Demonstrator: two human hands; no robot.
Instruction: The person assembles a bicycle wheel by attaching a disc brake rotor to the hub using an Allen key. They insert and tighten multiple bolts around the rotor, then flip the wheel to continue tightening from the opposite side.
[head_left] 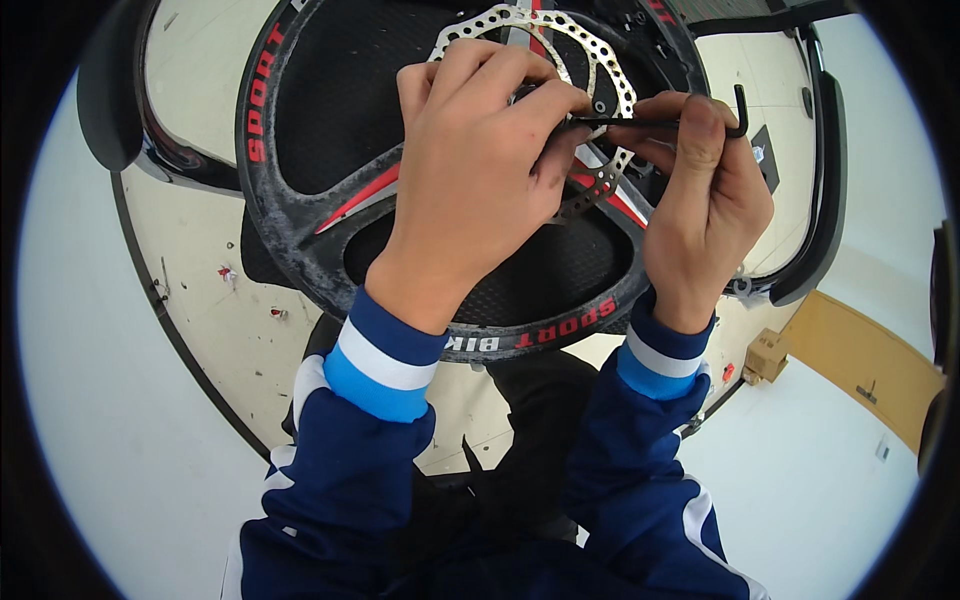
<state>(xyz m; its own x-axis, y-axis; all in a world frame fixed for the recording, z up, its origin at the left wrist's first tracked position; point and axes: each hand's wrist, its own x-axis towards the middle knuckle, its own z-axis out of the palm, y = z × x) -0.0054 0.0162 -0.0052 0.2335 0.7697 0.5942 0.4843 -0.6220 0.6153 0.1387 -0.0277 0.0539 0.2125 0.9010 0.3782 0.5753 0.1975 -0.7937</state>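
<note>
A black spoked wheel (275, 215) with red and white lettering lies flat before me. On its hub side sits a silver brake disc (608, 60) pierced with many holes. My right hand (712, 200) is closed around a black L-shaped hex key (640, 123), its short bent end sticking out past the fingers. The long arm of the key runs leftward across the disc to my left hand (470, 160). There, thumb and forefinger are pinched together at the key's tip; what lies between them is hidden. The left hand also covers much of the hub.
Curved black armrests flank the wheel, one at left (105, 100) and another at right (825, 190). Small scraps are scattered over the pale tiled floor (210, 320). A cardboard box (765, 352) stands by a wooden door (860, 370) at lower right.
</note>
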